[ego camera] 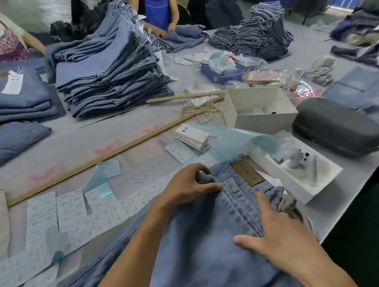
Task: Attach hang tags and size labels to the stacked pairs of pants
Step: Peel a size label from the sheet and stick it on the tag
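Observation:
A pair of blue denim pants [197,250] lies in front of me, waistband away from me, with a brown leather patch [247,171] at the waist. My left hand [189,184] pinches the waistband fabric with curled fingers. My right hand [267,231] lies flat on the denim, fingers straight, pressing near the seam. A stack of white hang tags [192,135] sits beyond the pants. Sheets of white size labels [48,217] lie to the left of the pants.
A tall pile of folded jeans [109,74] and smaller piles [14,99] stand at the back. An open white box [258,107], a grey case [338,126], a white tray [307,171] and a wooden stick [103,157] are nearby. Two people work across the table. The table edge runs down the right.

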`<state>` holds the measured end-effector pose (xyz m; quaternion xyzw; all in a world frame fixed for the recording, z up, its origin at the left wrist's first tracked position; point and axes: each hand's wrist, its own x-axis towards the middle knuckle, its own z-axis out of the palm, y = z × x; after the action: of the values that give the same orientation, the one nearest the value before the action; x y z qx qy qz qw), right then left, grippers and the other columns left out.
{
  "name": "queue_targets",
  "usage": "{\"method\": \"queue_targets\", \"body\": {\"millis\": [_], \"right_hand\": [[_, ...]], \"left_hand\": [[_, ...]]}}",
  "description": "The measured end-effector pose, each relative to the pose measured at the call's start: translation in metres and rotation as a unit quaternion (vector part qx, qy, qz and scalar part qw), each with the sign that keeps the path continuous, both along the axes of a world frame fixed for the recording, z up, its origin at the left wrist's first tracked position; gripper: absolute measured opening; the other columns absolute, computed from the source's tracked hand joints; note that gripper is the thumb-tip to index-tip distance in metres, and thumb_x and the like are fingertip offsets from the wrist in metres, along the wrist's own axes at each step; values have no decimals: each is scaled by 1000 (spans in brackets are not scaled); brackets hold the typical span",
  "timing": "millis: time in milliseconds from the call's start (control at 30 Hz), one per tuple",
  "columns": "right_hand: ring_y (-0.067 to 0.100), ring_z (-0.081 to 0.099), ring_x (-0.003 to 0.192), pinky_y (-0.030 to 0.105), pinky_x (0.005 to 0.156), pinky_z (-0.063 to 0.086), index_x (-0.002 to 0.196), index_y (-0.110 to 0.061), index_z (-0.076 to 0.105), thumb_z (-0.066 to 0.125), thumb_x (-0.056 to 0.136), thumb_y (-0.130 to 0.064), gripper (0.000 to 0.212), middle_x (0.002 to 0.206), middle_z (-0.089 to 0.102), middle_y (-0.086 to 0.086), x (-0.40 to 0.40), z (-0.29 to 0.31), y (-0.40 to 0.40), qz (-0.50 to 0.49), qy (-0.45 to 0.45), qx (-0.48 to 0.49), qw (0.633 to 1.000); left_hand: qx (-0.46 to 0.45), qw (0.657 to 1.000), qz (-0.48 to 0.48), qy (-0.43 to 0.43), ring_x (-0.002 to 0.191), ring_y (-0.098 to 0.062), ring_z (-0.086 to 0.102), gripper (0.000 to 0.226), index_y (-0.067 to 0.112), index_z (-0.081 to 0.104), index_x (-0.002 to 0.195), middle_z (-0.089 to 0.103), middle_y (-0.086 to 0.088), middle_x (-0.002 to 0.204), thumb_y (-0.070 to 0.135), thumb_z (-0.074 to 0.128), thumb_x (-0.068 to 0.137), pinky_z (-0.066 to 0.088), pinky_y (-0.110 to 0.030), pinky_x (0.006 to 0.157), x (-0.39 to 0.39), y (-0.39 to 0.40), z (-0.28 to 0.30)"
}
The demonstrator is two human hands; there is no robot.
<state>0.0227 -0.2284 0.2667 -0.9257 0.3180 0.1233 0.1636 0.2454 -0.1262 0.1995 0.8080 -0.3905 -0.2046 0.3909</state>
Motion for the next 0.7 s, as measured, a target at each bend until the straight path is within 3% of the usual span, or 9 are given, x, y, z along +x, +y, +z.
{"method": "queue_targets", "body": {"millis": [100,233,267,333,433,533,600,667,700], "right_hand": [[24,67,110,38,92,52,149,-44,-3,60,88,-62,89,124,68,-2,-12,0,10,50,-43,-20,998],[12,68,96,28,86,51,145,-55,-4,60,94,-50,83,109,69,-8,-21,9,21,114,-170,-52,978],[10,69,90,26,84,53,146,-54,3,67,91,-46,84,105,71,-9,-20,13,20,126,-205,-52,969],[5,64,73,11,71,49,146,-44,31,80,83,-34,81,95,73,-11,-14,22,16,143,-290,-67,944],[-1,55,79,-10,67,31,137,-33,51,82,82,-25,64,100,72,-12,1,39,4,154,-367,-78,914],[-11,57,80,-8,67,36,137,-46,45,72,85,-37,59,102,63,-26,14,51,-15,166,-369,-40,913],[-11,60,79,5,69,46,134,-56,37,70,85,-44,61,102,62,-28,25,45,-34,153,-309,-8,939],[3,64,94,24,78,50,136,-54,35,72,87,-43,62,111,65,-21,36,19,-60,110,-209,10,972],[9,64,97,26,78,48,139,-48,38,70,90,-42,59,109,65,-17,40,1,-72,83,-156,21,984]], "left_hand": [[-43,997,-66,9,75,-3,53,49,36,67,97,58,17,83,71,78,66,45,-24,70,4,3,2],[10,996,-89,21,93,-7,57,75,33,57,124,59,9,109,79,73,68,50,-26,85,1,11,6],[22,995,-85,37,98,-12,58,75,26,55,129,60,3,113,72,74,73,51,-30,90,4,14,9],[16,991,-104,79,96,-14,58,63,16,63,119,64,-8,109,63,73,79,50,-34,89,11,27,20],[-54,969,-115,212,87,-17,63,54,14,63,107,70,-11,95,54,80,75,51,-33,75,17,50,42],[-217,936,-42,274,83,-26,71,53,17,57,102,74,-20,93,42,92,70,59,-35,67,27,53,55],[-264,945,43,186,71,-20,66,46,22,53,95,69,-20,79,39,90,74,53,-32,59,27,39,48],[-174,978,113,8,64,-18,55,36,26,49,96,60,-13,70,34,82,85,41,-33,59,17,16,16],[-101,983,132,-76,69,-20,56,29,27,48,99,59,-4,75,32,75,91,39,-34,62,5,7,-3]]}}
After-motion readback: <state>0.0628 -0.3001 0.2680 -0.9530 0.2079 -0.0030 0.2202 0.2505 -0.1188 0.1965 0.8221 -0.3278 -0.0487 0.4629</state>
